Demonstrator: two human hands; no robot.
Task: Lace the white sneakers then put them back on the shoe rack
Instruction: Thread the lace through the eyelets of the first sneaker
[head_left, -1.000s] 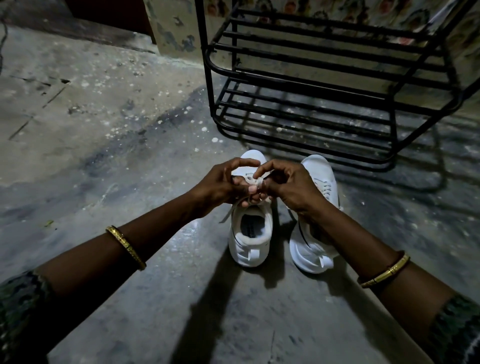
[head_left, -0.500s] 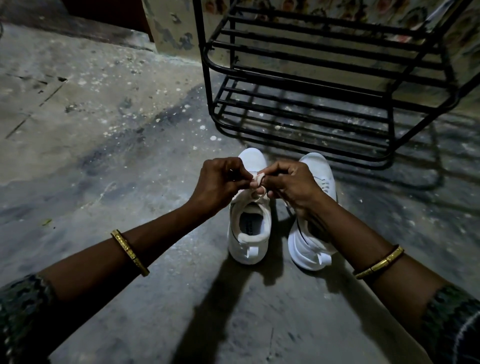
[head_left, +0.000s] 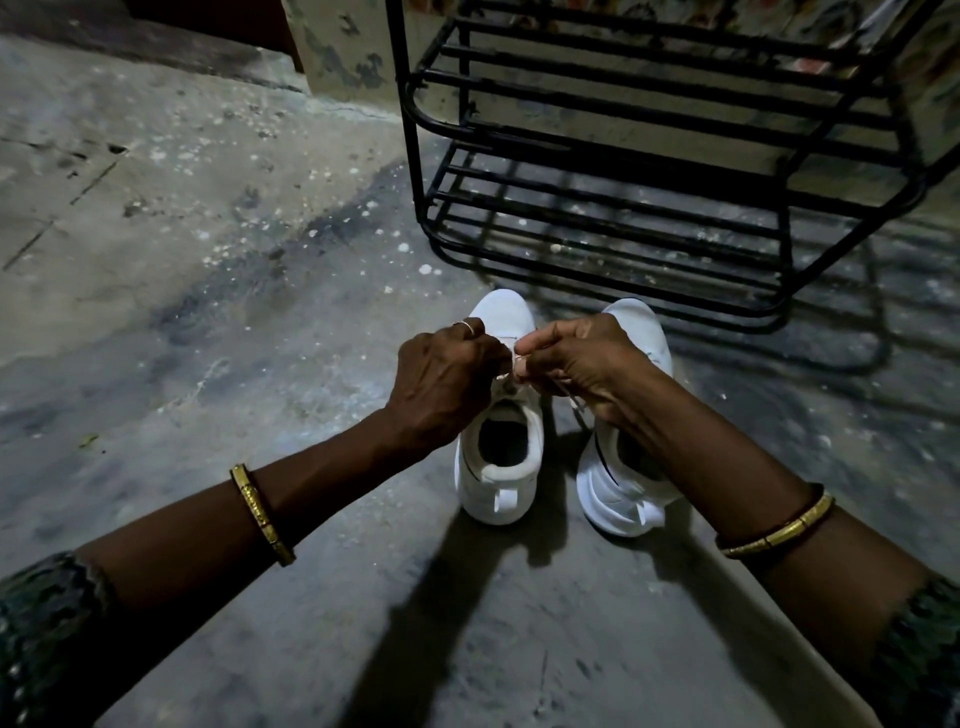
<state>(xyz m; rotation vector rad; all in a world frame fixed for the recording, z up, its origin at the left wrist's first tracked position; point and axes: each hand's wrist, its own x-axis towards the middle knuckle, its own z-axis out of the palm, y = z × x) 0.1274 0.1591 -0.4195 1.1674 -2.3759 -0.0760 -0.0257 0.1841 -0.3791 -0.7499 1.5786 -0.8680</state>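
Two white sneakers stand side by side on the concrete floor, toes pointing away from me. Over the tongue of the left sneaker (head_left: 498, 467) my left hand (head_left: 441, 379) and my right hand (head_left: 587, 364) meet, each pinching the white lace (head_left: 511, 364). A loose lace end hangs below my right hand. My right forearm covers much of the right sneaker (head_left: 618, 493). The black metal shoe rack (head_left: 649, 223) stands just beyond the sneakers, its shelves bare.
Stained, cracked concrete floor (head_left: 208, 260) spreads to the left. A painted wall (head_left: 343, 47) runs behind the rack. Gold bangles sit on both wrists. My arms cast dark shadows on the floor near me.
Both hands have closed tighter on the lace over the left sneaker, and the left fingers have curled in. The view has shifted slightly closer to the sneakers.
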